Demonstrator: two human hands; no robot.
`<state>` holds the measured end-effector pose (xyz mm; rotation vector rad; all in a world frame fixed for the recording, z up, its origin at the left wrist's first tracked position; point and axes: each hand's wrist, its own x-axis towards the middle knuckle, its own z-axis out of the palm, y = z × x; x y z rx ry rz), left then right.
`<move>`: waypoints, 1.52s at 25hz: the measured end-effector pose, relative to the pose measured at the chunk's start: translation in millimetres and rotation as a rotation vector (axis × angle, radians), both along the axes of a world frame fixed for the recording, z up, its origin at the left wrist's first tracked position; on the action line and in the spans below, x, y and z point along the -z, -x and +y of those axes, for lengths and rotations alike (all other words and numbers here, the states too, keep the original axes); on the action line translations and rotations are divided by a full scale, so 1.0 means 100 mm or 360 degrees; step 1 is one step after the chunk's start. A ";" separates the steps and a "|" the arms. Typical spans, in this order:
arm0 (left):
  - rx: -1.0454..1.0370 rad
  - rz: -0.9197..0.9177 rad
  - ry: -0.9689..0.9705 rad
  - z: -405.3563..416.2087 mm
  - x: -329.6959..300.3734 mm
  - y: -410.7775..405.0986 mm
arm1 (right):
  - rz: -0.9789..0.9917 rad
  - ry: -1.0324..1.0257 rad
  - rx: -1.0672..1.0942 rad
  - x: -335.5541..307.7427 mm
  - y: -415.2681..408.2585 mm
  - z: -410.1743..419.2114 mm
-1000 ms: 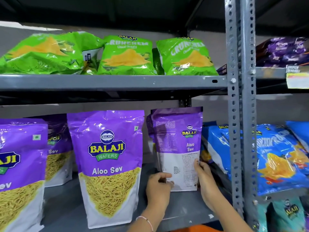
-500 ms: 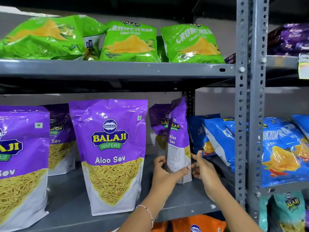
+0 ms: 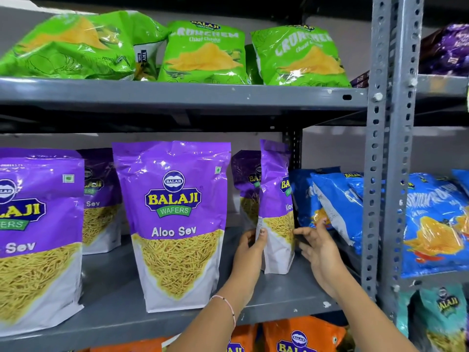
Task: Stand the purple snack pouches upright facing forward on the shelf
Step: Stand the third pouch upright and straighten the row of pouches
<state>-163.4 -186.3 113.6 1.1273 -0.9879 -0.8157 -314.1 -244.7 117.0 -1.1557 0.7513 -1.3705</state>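
Two hands are working at the right end of the grey metal shelf (image 3: 291,288). Your left hand (image 3: 250,252) is gripping the left edge of a glossy purple-and-white snack pouch (image 3: 276,199), with the thumb pressing on its front face. Your right hand (image 3: 319,252) is spread wide just beside the pouch's right edge, its fingertips (image 3: 298,231) touching or nearly touching the film; you cannot tell which. That pouch is standing upright on its base but is turning edge-on, its printed front facing right rather than forward.

Behind it, a second purple pouch (image 3: 245,181) is standing near the back of the shelf. Left of your left hand, a large purple Aloo Sev pouch (image 3: 175,224) is standing upright and facing forward near the front edge, and another front-facing purple pouch (image 3: 33,237) is standing at the left end. Blue crinkled snack bags (image 3: 337,207) are leaning just right of the held pouch, against the perforated grey upright post (image 3: 375,174). Green snack bags (image 3: 205,52) are lying on the shelf above.
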 end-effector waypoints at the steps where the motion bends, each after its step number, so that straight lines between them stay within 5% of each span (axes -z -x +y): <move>1: -0.0027 -0.0005 -0.0018 -0.02 0.01 -0.01 | -0.0034 -0.0044 -0.0006 -0.01 0.01 0.00; 6: -0.0104 -0.0020 -0.0050 -0.11 0.05 -0.04 | -0.0055 -0.0144 0.0022 -0.01 -0.02 -0.06; 13: -0.0244 0.0006 -0.0015 -0.24 0.16 -0.09 | 0.0349 -0.0196 0.0185 -0.06 -0.11 -0.15; 20: -0.0166 -0.0017 -0.0114 -0.36 0.17 -0.09 | -0.0029 -0.0110 0.0010 -0.10 -0.12 0.01; 27: -0.0022 -0.0101 -0.0137 -0.13 0.07 -0.05 | 0.0597 0.0084 0.0158 -0.04 -0.07 0.23; 38: 0.0023 -0.0444 -0.0222 0.20 0.06 -0.06 | 0.0698 0.0359 0.0268 0.13 0.14 0.57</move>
